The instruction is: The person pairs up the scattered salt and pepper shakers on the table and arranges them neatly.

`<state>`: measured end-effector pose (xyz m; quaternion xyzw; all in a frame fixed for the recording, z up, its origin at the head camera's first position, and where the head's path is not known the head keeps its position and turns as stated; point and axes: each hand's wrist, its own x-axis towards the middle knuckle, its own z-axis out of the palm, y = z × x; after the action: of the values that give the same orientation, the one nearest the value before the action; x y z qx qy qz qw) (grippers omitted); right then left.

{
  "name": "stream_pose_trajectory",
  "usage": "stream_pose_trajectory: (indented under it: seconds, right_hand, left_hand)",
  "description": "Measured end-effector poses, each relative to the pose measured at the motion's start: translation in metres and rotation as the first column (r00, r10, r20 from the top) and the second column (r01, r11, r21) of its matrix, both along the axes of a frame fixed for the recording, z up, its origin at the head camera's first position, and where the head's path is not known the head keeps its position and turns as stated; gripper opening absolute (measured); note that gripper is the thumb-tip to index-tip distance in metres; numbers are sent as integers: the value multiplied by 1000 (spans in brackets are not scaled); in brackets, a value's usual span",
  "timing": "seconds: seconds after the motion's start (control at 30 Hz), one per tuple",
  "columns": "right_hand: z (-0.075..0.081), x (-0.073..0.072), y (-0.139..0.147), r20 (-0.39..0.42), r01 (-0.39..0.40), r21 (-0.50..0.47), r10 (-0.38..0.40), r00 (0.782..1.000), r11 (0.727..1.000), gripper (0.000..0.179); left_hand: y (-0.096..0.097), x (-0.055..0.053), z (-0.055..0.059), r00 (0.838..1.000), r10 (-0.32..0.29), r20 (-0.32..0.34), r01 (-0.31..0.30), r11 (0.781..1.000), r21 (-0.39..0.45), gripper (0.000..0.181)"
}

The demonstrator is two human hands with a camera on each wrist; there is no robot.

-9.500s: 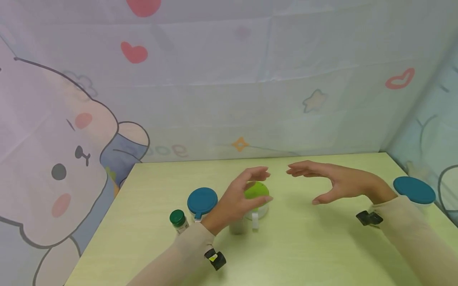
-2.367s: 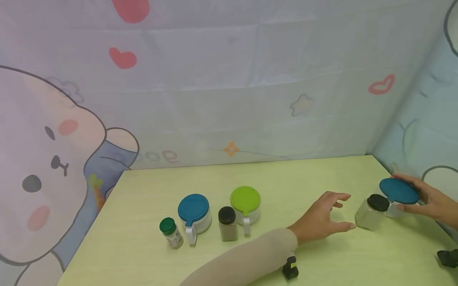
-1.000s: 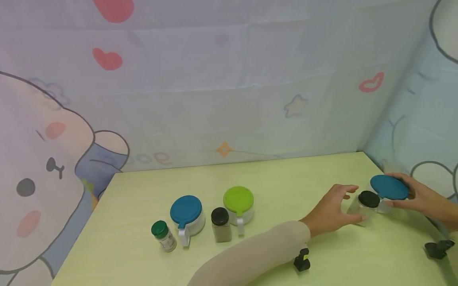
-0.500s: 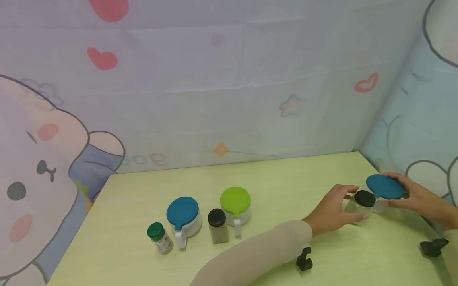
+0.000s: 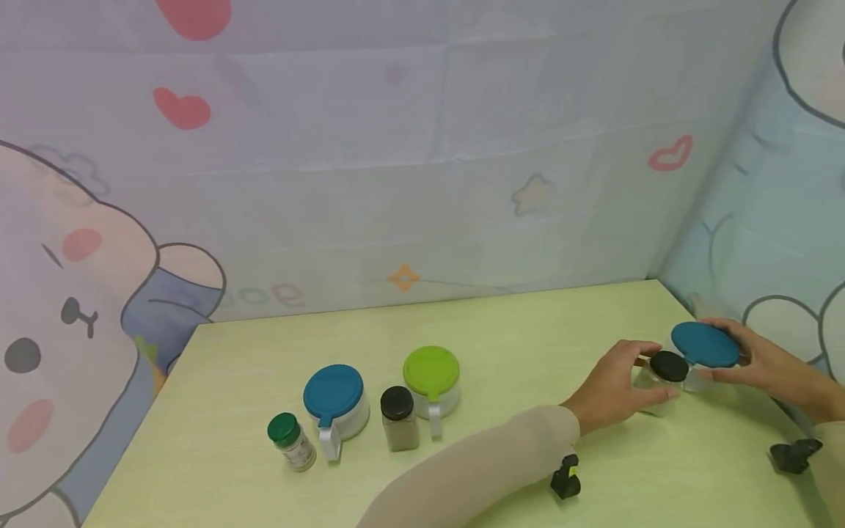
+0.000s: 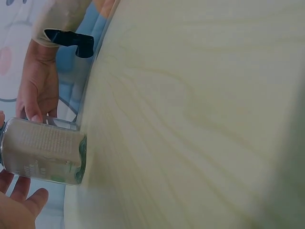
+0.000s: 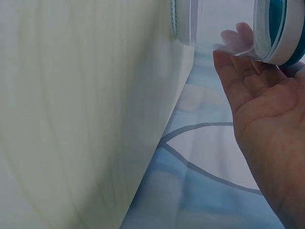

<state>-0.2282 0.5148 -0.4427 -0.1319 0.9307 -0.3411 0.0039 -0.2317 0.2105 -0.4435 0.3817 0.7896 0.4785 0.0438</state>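
At the right of the table in the head view, my left hand (image 5: 610, 389) holds a black-lidded glass jar (image 5: 669, 366), thumb in front and fingers behind it. The left wrist view shows the clear jar's body (image 6: 43, 150) filled with pale powder, its base close to the tabletop. Right beside it, my right hand (image 5: 769, 367) grips a blue-lidded seasoning jar (image 5: 705, 345) from its right side. In the right wrist view the fingers (image 7: 243, 71) curl along this jar's transparent side; part of its body lies outside that view.
Left of centre stand a green-capped shaker bottle (image 5: 293, 444), another blue-lidded jar with a white handle (image 5: 333, 392), a second black-lidded jar (image 5: 399, 422) and a lime-lidded jar (image 5: 431, 370). A printed cloth (image 5: 330, 183) hangs behind the table (image 5: 515, 330).
Both hands were raised over the table at first. The right hand then reached the blue-lidded jar, and the left hand moved right and took hold of the black-lidded jar. The view shifted slightly right.
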Motion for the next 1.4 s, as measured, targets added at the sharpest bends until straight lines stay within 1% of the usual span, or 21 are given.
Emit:
stream_pose_trajectory:
  seconds: [0.17,0.37,0.47,0.6,0.7,0.9,1.1,1.27,1.4]
  right_hand:
    - [1,0,0,2,-2,7,2,1000,1000,92]
    - [2,1,-2,5,-4,-4,4,1000,1000,90]
    - [2,2,-2,20,-1,-12,1,1000,1000,90]
    - [0,1,-1,26,0,-17,0,1000,1000,88]
    - [-1,1,-1,7,-2,-19,2,1000,1000,88]
    - [1,3,-3,-7,-11,-20,10,1000,1000,87]
    - [1,2,-4,-18,-18,-24,18,1000,1000,87]
    - [2,3,-4,-7,-21,-39,20,1000,999,87]
    - [2,3,-4,-7,-17,-39,17,1000,999,86]
  left_hand:
    - [2,-1,0,999,-1,-37,2,1000,5,58]
    - [6,-3,0,999,9,-41,-9,1000,-6,54]
    - [9,-4,0,999,12,-45,-13,1000,-14,53]
    - [13,-4,1,1000,6,-22,-6,1000,-9,50]
    - [14,-4,0,1000,-5,-2,5,1000,-1,48]
    - [14,-5,1,1000,-4,-2,3,1000,-11,47]
    - [14,-8,-1,1000,-24,12,24,1000,8,47]
    - [14,-8,-2,999,-33,-5,33,999,22,44]
    - [14,-8,-2,999,-33,2,33,999,23,45]
